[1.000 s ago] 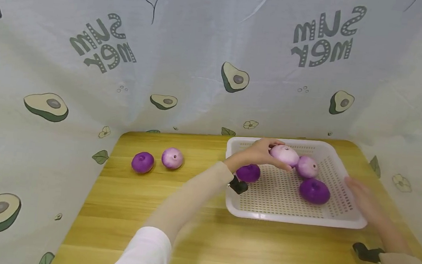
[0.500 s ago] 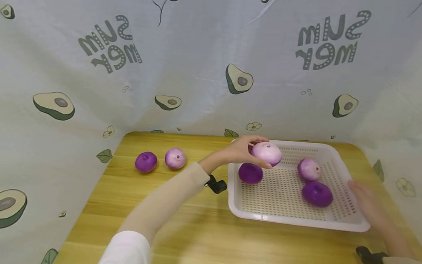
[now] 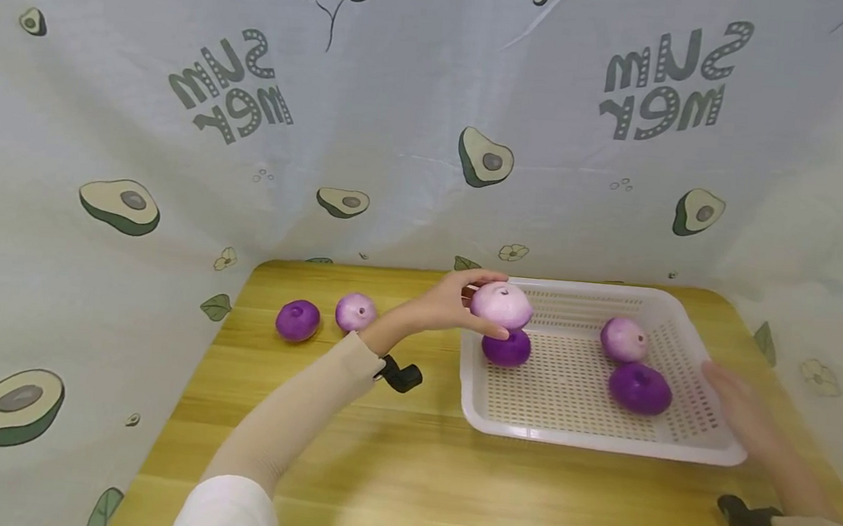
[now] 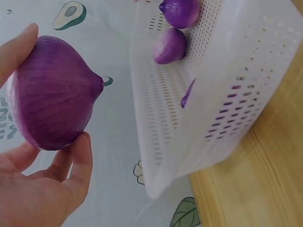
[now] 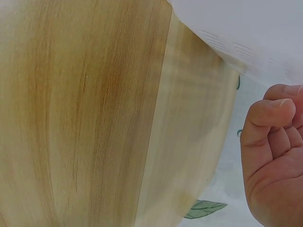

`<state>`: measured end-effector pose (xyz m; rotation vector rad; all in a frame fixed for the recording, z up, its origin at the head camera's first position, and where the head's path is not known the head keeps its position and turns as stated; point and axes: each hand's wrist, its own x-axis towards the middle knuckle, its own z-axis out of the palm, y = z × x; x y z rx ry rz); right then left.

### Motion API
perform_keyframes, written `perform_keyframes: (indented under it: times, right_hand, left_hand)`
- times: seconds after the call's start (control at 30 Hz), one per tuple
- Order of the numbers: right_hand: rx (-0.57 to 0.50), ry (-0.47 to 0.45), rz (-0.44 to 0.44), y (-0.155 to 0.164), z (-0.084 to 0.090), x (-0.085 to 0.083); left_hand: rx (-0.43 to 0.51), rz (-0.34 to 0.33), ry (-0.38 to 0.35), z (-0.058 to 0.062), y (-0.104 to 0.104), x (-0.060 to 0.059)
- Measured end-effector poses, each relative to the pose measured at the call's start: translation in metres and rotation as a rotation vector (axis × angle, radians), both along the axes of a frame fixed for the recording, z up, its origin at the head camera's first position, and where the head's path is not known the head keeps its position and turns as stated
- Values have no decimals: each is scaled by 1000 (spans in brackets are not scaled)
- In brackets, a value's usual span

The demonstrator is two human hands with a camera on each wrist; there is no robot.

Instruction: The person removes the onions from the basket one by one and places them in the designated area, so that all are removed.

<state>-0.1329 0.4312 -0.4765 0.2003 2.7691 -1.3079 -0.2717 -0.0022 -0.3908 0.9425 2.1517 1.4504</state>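
Note:
In the head view my left hand (image 3: 448,303) grips a pale purple onion (image 3: 502,305) above the left end of a white plastic basket (image 3: 564,439). The left wrist view shows the thumb and fingers round this onion (image 4: 54,94), its pointed tip facing the basket (image 4: 189,156). Below it in the basket lies a dark purple onion (image 3: 507,350). A paler onion (image 3: 624,340) and another dark one (image 3: 639,389) touch at the basket's right. Just outside the right rim is my right hand (image 3: 747,417); in the right wrist view its fingers (image 5: 270,111) are loosely curled, with nothing between them.
Two more onions, one dark (image 3: 298,321) and one pale (image 3: 355,313), sit on the wooden table (image 3: 401,495) left of the basket. A light curtain (image 3: 407,86) printed with avocados hangs behind the table and along its sides.
My left hand has carried the pale onion leftward, from beside the right-hand onions to above the basket's left end. The right hand has stayed by the right rim.

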Motion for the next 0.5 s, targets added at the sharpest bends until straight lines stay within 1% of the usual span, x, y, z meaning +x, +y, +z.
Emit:
perform_keyframes:
  times: [0.1,0.23,0.5]
  right_hand:
    - [6,-6,1,-1,1,1]
    - [22,6,7,-4,5,1]
    - [12,31,16,-5,4,2]
  left_hand:
    - [17,14,-2,-3,-14,2]
    - [19,58,2,-7,-36,7]
    - [-11,189,15,-17,-87,17]
